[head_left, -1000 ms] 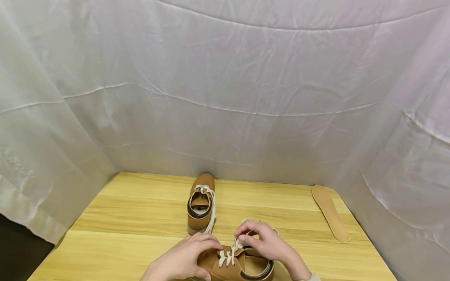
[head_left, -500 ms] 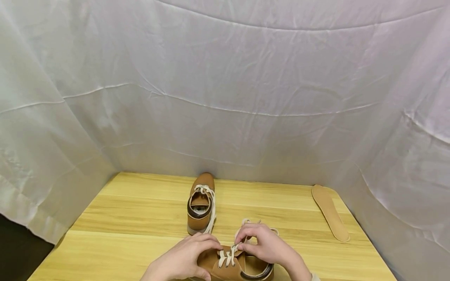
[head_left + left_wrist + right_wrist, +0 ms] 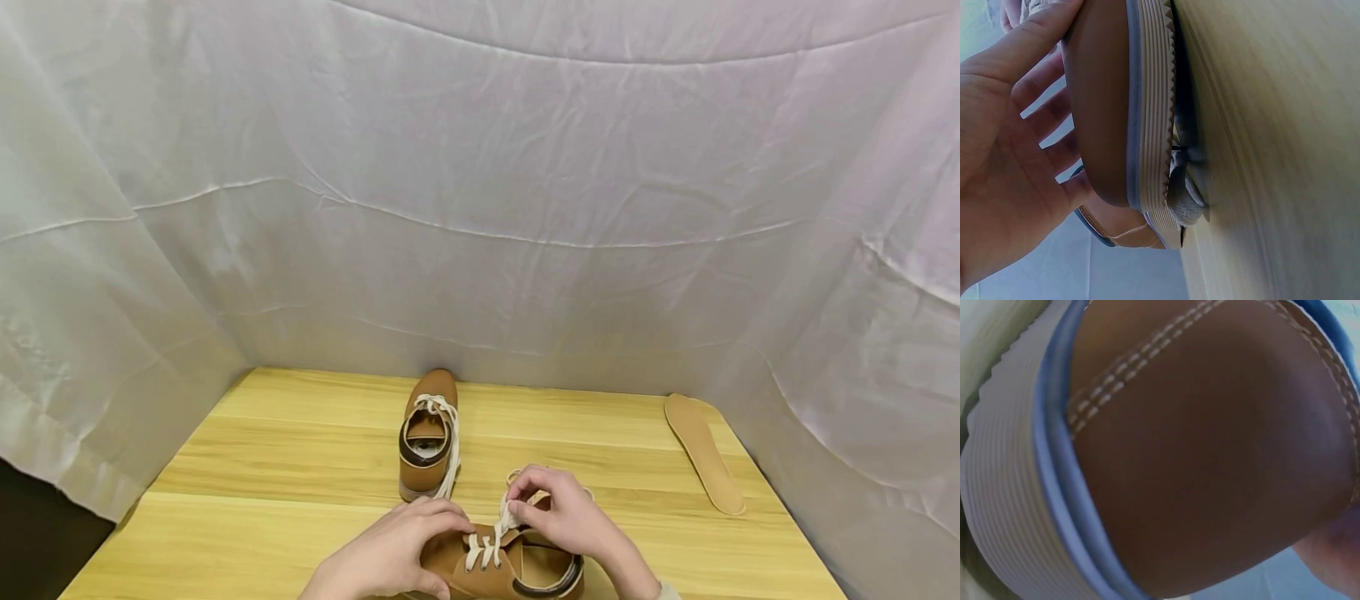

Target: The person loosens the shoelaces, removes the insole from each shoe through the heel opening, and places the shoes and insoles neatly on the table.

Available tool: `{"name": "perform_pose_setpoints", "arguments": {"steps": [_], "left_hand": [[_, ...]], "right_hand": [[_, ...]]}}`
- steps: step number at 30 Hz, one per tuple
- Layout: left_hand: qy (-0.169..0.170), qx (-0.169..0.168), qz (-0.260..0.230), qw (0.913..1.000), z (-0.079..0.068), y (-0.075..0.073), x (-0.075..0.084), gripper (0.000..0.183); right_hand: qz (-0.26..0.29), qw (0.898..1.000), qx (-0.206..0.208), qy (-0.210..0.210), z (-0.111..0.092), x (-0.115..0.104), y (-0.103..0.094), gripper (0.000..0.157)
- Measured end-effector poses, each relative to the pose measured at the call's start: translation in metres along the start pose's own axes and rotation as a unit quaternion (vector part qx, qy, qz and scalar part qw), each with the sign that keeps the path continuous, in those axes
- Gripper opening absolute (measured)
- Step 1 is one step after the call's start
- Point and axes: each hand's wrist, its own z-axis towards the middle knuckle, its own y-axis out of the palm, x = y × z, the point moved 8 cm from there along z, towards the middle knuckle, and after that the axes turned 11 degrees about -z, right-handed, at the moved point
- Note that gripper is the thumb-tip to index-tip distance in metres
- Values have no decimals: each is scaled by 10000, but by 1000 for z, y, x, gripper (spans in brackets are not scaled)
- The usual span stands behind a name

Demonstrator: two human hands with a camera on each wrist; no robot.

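Note:
A brown leather shoe (image 3: 491, 582) lies near the table's front edge, toe to the left and opening to the right. My left hand (image 3: 397, 546) grips its toe end, thumb on the near side and fingers across the far side; the left wrist view shows the thumb along the brown upper (image 3: 1097, 119). Cream laces (image 3: 483, 553) cross the shoe's front. Above the tongue, my right hand (image 3: 561, 512) pinches a shoelace (image 3: 506, 518) between thumb and fingertips. The shoe's heel (image 3: 1204, 450) fills the right wrist view and hides most of that hand.
A matching brown shoe (image 3: 437, 387) stands farther back, toe away, its laces hanging down the right side. At the right edge lies a tan insole (image 3: 703, 454). Grey-white curtains (image 3: 525, 292) surround the wooden table (image 3: 300, 467) at the back and sides.
My right hand dipped to the laces at the tongue, then rose slightly, drawing the pinched lace up. The left hand and the shoe stayed in place.

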Motion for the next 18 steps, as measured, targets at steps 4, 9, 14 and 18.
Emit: {"name": "perform_pose_setpoints", "arguments": {"steps": [4, 9, 14, 18], "left_hand": [[-18, -11, -4, 10000, -1, -1, 0, 68], [-70, -50, -37, 10000, -1, -1, -1, 69], [-18, -18, 8, 10000, -1, -1, 0, 68], [15, 6, 21, 10000, -1, -1, 0, 68]], "right_hand": [[46, 9994, 135, 313, 0, 6, -1, 4], [-165, 9991, 123, 371, 0, 8, -1, 4], [-230, 9995, 154, -116, 1, 2, -3, 11], [-413, 9940, 326, -957, 0, -14, -7, 27]]}}
